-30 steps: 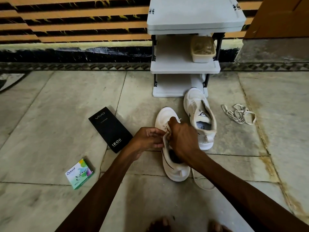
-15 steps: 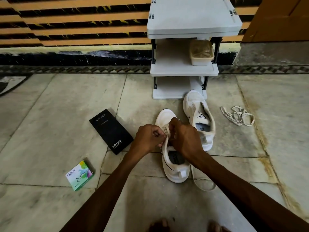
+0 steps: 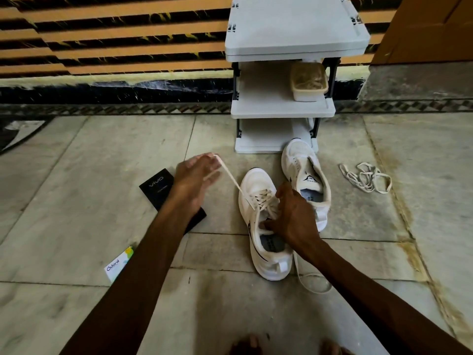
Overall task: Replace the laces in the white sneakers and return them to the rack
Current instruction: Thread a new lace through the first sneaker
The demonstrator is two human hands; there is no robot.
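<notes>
On the mottled stone floor (image 3: 76, 201), the right hand (image 3: 294, 219) grips the white sneaker (image 3: 256, 183) at its laced throat; the left hand (image 3: 194, 180) pinches the flat cream lace (image 3: 231, 176), stretched taut; farther off, the second sneaker (image 3: 299, 160) lies toe-first at the boxy grey rack (image 3: 294, 26).

Dim, warm indoor light, soft shadows under arms. Wide-angle bending at edges, wall stripes (image 3: 115, 42) curve. Slight motion blur on left hand (image 3: 195, 179); floor (image 3: 76, 201) sharp.
</notes>
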